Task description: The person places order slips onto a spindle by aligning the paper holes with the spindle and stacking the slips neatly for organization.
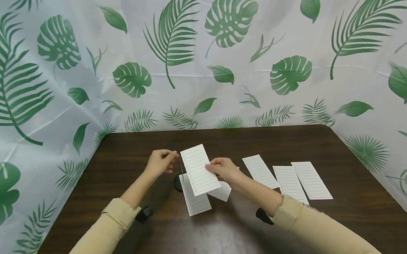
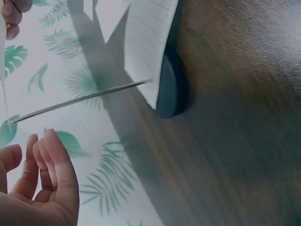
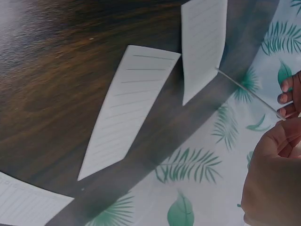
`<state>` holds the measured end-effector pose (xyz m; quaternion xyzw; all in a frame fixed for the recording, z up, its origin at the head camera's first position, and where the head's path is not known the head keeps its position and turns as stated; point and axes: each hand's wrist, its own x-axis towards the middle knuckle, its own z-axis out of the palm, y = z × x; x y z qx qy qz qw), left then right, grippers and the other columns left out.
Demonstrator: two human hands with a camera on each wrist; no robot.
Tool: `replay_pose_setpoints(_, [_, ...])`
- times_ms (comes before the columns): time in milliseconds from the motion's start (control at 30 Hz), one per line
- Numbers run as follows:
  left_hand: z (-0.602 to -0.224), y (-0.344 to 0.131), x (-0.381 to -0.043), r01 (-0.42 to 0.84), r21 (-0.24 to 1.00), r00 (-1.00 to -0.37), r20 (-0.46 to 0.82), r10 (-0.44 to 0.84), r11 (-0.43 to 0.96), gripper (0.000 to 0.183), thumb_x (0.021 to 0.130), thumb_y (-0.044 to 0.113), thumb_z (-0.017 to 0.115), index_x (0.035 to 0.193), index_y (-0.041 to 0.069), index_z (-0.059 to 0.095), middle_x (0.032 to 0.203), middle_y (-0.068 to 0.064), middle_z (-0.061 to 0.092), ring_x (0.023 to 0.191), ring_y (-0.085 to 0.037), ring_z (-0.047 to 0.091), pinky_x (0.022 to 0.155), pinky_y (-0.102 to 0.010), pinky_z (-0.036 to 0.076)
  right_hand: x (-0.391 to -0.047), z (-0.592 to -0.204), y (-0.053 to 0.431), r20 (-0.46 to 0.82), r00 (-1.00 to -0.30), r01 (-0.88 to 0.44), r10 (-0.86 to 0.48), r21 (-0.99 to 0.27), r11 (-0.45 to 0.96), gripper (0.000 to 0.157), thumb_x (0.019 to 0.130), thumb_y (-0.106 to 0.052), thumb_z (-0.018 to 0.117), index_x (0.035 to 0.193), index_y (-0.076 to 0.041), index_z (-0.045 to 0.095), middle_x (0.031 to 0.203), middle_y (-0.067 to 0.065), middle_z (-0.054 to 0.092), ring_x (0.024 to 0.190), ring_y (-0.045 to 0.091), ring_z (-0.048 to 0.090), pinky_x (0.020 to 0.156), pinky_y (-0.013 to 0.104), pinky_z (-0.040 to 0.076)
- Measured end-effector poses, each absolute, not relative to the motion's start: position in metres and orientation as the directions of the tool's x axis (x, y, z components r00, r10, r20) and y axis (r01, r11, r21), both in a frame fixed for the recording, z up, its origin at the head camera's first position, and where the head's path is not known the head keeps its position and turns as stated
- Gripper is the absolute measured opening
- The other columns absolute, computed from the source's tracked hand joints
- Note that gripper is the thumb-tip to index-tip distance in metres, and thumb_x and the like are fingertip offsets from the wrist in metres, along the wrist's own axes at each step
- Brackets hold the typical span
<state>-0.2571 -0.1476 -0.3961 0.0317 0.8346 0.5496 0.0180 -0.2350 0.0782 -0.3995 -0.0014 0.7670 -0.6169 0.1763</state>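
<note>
In the head view my right hand (image 1: 226,170) pinches a lined paper slip (image 1: 199,168) by its right edge, thumb on top. The slip's upper left corner is close to the tip of a thin metal bill spike (image 2: 80,101). Near that tip is my left hand (image 1: 160,162), its fingers loosely bent; the left wrist view shows a gap between thumb and fingertips, with nothing held. Low on the spike sits another lined slip (image 1: 198,204), pierced near its end, over the round black base (image 2: 173,87). The held slip is mostly out of both wrist views.
One more lined slip (image 3: 127,108) lies beside the spike, partly under the held one in the head view. Farther right on the dark wooden table (image 1: 211,236) lie three slips: one (image 1: 260,171), a second (image 1: 289,183) and a third (image 1: 311,180). A leaf-patterned cloth (image 1: 194,96) hangs behind.
</note>
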Motion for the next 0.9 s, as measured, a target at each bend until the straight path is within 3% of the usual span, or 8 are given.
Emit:
replay_pose_setpoints(167, [-0.389,-0.144,-0.256,0.038,0.924,-0.996,0.005,0.089,0.381,0.038,0.098,0.023,0.052,0.1,-0.013,0.064,0.073,-0.005,0.061,0.056,-0.011,0.056,0.051,-0.025,0.058,-0.236,-0.398,0.071,-0.274,-0.936,0.235,-0.221,-0.954,0.187,0.014,0.093,-0.01,0.056,0.094,0.004,0.057,0.072,0.0,0.061,0.06,0.007,0.057,0.054,0.018,0.051])
replay_pose_setpoints(400, [-0.386,-0.14,-0.254,0.075,0.906,-0.991,0.021,0.133,0.417,0.028,0.092,0.018,0.062,0.1,-0.008,0.065,0.084,-0.011,0.064,0.058,-0.01,0.057,0.061,-0.038,0.061,-0.238,-0.402,0.068,-0.302,-0.932,0.273,-0.202,-0.949,0.157,0.012,0.094,-0.009,0.055,0.094,0.003,0.055,0.073,-0.001,0.058,0.061,0.007,0.056,0.053,0.017,0.05])
replay_pose_setpoints(700, [-0.385,-0.142,-0.256,0.064,0.91,-0.995,0.026,0.1,0.41,0.027,0.093,0.016,0.059,0.099,-0.01,0.064,0.08,-0.014,0.061,0.057,-0.013,0.059,0.054,-0.028,0.059,-0.24,-0.399,0.062,-0.274,-0.936,0.248,-0.219,-0.959,0.14,0.012,0.094,-0.009,0.054,0.095,0.003,0.056,0.073,-0.002,0.06,0.061,0.007,0.057,0.054,0.017,0.05])
replay_pose_setpoints(900, [-0.389,-0.143,-0.255,0.07,0.904,-0.993,0.024,0.113,0.422,0.028,0.09,0.017,0.063,0.099,-0.01,0.064,0.091,-0.024,0.064,0.06,-0.014,0.06,0.061,-0.038,0.061,-0.241,-0.398,0.061,-0.275,-0.933,0.247,-0.23,-0.958,0.142,0.012,0.094,-0.008,0.054,0.095,0.003,0.056,0.072,-0.002,0.06,0.06,0.006,0.057,0.054,0.017,0.05])
